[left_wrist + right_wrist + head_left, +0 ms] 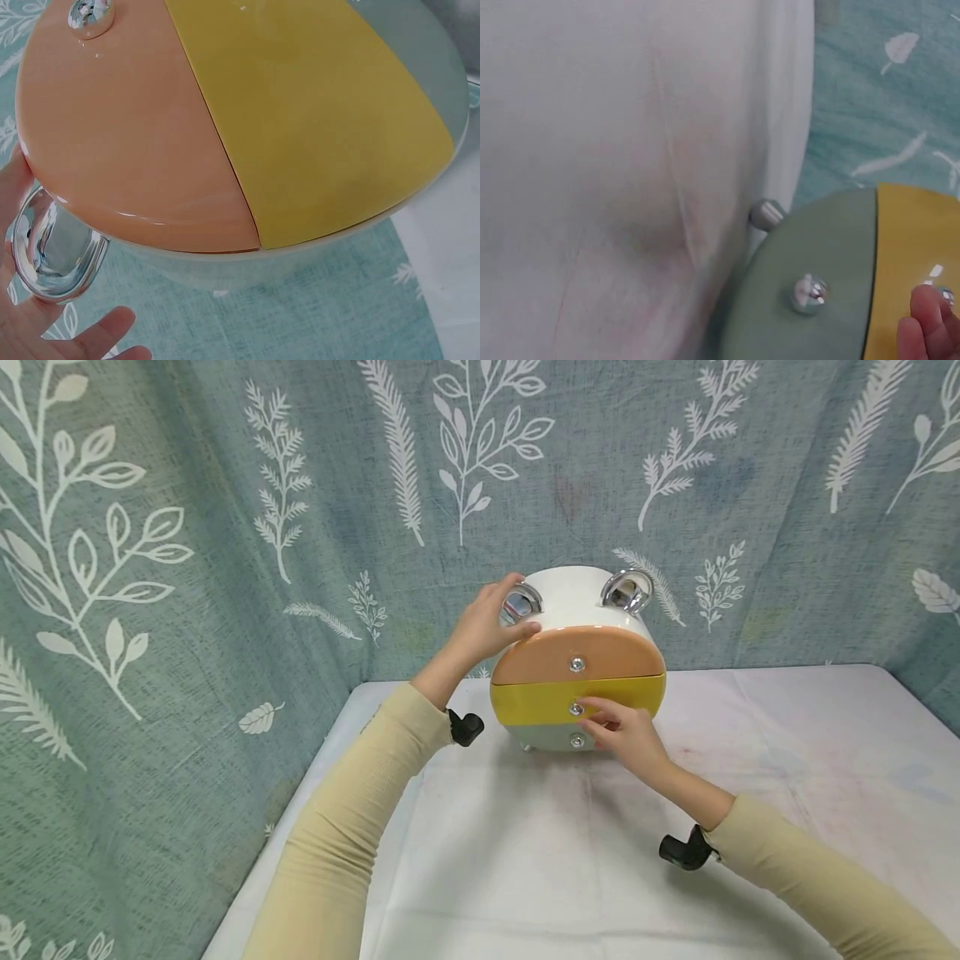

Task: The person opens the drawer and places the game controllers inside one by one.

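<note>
A rounded white cabinet [566, 597] stands on the table with stacked orange [540, 664], yellow [525, 703] and grey-green [543, 737] drawers. Each drawer bears a silver knob. My left hand [483, 622] rests at the cabinet's upper left, its fingers spread about a chrome ring [56, 244] and its thumb by the orange drawer's edge. With bent thumb and index finger, my right hand [630, 735] pinches at the middle knob [576, 708] on the yellow drawer. In the right wrist view its fingertips [928, 311] partly cover that knob.
A second chrome ring [628, 592] sits at the cabinet's upper right. Beneath is a white cloth [525, 860] with creases. Blue-green curtain [315, 485] with white leaf prints hangs behind and at the left. A short metal foot [767, 215] shows under the cabinet.
</note>
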Demonstrator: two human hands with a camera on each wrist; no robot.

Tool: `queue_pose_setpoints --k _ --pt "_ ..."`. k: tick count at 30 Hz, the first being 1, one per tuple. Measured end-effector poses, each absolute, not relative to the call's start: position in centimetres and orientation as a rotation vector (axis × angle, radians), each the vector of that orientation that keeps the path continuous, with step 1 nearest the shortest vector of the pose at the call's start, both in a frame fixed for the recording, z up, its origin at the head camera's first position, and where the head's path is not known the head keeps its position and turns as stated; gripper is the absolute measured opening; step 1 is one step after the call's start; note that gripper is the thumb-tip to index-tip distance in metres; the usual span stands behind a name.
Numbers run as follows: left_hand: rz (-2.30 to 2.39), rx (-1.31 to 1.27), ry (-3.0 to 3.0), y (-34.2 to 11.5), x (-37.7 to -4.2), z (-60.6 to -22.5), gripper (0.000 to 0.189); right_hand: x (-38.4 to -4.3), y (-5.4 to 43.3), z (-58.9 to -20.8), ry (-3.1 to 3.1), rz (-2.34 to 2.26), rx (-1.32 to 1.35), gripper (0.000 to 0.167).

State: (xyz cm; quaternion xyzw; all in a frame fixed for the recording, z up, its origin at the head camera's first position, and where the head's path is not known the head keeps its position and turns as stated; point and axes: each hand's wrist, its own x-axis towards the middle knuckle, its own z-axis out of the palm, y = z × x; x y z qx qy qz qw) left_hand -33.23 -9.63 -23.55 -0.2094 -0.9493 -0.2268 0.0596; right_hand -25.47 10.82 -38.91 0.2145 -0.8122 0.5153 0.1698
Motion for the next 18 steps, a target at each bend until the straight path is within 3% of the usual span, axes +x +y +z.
queue_pose_setpoints --k 18 --pt "-0.663 -0.633 -2.909 -9.5 -34.0 -23.1 0.075 -27.6 9.6 -38.9 -2.205 1.421 0.599 0.015"
